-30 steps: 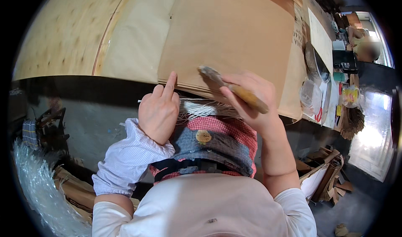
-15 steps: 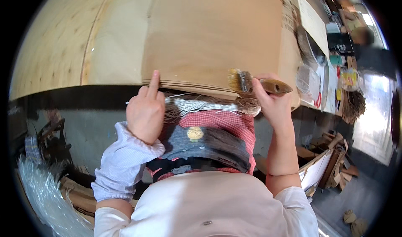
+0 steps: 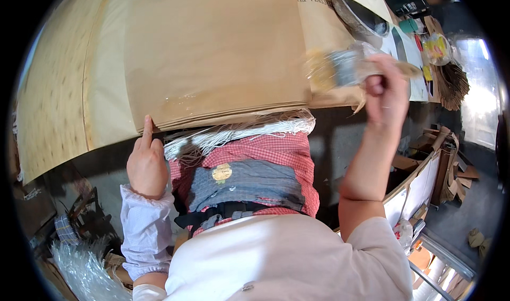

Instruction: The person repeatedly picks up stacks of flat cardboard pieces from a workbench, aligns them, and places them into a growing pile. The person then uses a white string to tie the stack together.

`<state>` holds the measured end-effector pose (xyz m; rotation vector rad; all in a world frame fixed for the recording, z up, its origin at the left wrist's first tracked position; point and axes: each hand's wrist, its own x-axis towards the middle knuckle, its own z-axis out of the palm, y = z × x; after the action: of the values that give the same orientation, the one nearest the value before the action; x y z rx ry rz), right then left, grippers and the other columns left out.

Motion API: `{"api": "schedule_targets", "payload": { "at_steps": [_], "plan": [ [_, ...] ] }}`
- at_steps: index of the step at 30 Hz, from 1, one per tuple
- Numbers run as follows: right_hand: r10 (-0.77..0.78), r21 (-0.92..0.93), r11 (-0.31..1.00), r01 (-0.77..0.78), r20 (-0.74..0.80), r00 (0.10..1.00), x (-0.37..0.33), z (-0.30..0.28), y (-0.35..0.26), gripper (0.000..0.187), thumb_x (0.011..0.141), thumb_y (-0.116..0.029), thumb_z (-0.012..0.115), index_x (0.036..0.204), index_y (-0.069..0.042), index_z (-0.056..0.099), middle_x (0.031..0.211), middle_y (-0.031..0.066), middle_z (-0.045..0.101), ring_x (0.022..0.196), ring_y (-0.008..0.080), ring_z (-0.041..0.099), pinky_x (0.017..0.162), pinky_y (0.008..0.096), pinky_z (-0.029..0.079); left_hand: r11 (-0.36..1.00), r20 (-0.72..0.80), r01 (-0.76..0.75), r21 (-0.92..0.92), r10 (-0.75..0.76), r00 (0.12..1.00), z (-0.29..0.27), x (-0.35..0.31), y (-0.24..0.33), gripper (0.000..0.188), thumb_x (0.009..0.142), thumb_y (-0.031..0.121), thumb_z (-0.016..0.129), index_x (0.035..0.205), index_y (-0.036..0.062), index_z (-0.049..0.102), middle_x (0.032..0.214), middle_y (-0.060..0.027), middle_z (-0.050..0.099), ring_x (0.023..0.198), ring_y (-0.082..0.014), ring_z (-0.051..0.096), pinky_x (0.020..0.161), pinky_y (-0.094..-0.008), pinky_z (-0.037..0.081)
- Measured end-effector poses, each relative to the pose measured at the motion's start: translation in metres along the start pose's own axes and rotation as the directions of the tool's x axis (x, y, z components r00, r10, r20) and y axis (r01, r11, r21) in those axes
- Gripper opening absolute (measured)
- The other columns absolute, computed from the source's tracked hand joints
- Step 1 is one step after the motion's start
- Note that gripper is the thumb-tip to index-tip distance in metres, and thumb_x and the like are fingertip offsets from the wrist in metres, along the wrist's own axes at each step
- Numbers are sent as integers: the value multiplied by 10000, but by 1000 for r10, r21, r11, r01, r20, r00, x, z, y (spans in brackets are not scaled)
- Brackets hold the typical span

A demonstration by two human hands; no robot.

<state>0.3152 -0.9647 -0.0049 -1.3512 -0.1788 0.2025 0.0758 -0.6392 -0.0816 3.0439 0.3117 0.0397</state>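
Observation:
A stack of brown paper sheets lies on the table in front of me, its near edges fanned in thin steps. Glossy wet streaks show close to that near edge. My left hand rests at the stack's near left corner, index finger stretched out onto the paper, nothing visible held. My right hand grips a wide paintbrush by its handle, right of the stack; motion blurs both. Yellowish bristles point left. A bundle of white strings lies over my lap, against the table edge, on a red checked cloth.
Pale wooden board covers the table's left side. A dark basin stands at the far right, near a green container. A brown strip bundle hangs off the right end. Clear plastic strands lie lower left, cardboard scraps lower right.
My right hand has lifted the paintbrush away from the stack's near edge, to the right and farther off. The view has shifted; my left finger stays at the left corner. Wet streaks now show near the edge.

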Motion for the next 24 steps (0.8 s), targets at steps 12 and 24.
{"api": "schedule_targets", "payload": {
  "at_steps": [12,24],
  "plan": [
    [-255,-758,156,634,589,767,-73,-5,54,247,735,-26,543,974,17,590,1083,135,569,1001,304,536,854,400,421,331,27,-156,-931,487,873,-89,-20,24,76,721,48,598,688,-7,558,607,-103,558,510,-220,537,463,-289,400],
    [-39,-553,787,274,398,917,-66,-12,-13,125,756,-12,605,861,-16,672,716,44,593,650,115,531,588,230,410,765,-45,39,-643,-89,995,-121,-25,-60,80,832,15,513,759,-13,529,687,-26,489,616,-81,420,543,-202,312]
  ]
}}
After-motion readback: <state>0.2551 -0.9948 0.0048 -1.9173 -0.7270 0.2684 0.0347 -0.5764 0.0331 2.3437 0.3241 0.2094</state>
